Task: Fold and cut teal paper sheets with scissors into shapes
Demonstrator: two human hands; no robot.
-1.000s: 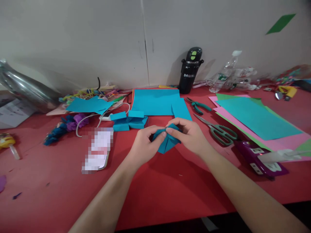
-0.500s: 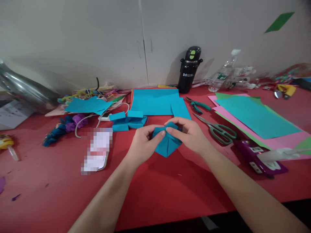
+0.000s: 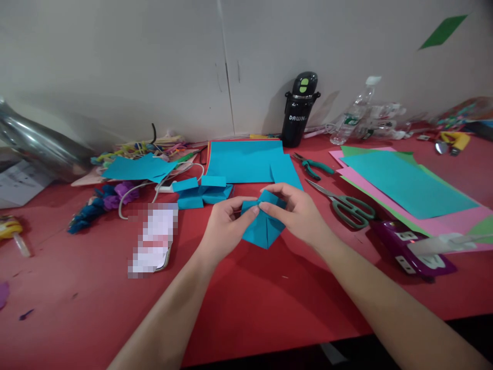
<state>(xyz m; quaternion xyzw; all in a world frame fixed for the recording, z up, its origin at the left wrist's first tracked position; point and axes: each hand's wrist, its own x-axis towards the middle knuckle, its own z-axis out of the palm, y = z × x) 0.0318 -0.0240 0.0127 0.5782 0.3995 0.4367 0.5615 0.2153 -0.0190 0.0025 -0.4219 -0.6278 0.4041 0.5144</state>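
Both my hands meet over a small folded piece of blue paper [image 3: 263,229] held just above the red table [image 3: 246,303]. My left hand [image 3: 224,229] pinches its left top edge with thumb and fingers. My right hand [image 3: 298,214] grips the right top side, thumb pressed toward the middle fold. The paper's pointed lower corner hangs free toward me. Behind the hands lie several small folded blue pieces [image 3: 202,191] and a large blue sheet [image 3: 246,161].
Green-handled scissors [image 3: 345,205] and pliers [image 3: 313,167] lie right of my hands. A stack of teal, pink and green sheets [image 3: 408,187], a purple stapler-like tool [image 3: 412,246], a black bottle [image 3: 299,110], a phone [image 3: 156,239] and paper scraps [image 3: 134,167] surround the spot.
The folded blue paper has been pressed flatter and its top pulled in between my thumbs. Both hands shifted slightly up and left.
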